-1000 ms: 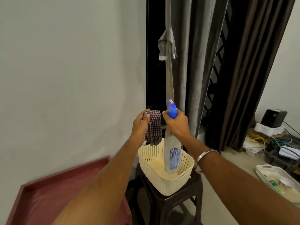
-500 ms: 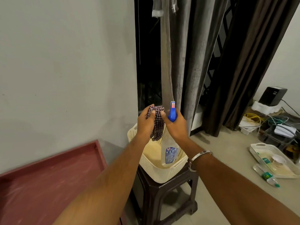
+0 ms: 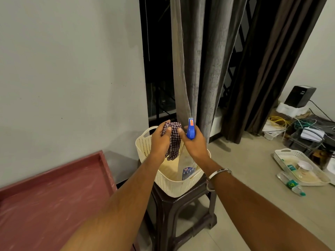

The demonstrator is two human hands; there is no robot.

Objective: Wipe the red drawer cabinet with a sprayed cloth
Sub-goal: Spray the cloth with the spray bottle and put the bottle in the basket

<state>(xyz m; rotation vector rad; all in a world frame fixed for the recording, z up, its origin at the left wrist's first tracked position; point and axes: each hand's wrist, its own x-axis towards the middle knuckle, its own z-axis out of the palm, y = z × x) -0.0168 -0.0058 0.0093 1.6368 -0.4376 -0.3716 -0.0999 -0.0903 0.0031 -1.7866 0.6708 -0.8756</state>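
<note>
The red drawer cabinet [image 3: 50,201] lies low, left of both grips, not yet wiped. The checked cloth [image 3: 173,140] is bunched in the closed left hand [image 3: 161,140]; the spray bottle [image 3: 190,132] is clasped by the right hand [image 3: 194,144]. If the nozzle is misaimed, spray may be wasted into the basket [image 3: 145,145] beneath the grips, or the bottle dropped.

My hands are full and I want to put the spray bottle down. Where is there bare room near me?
The cabinet top at lower left is bare. The cream basket on the stool has free floor inside. Bare tiles run between the stool and the tray. By the right wall it is crowded: cables, tray, lying bottle.
</note>
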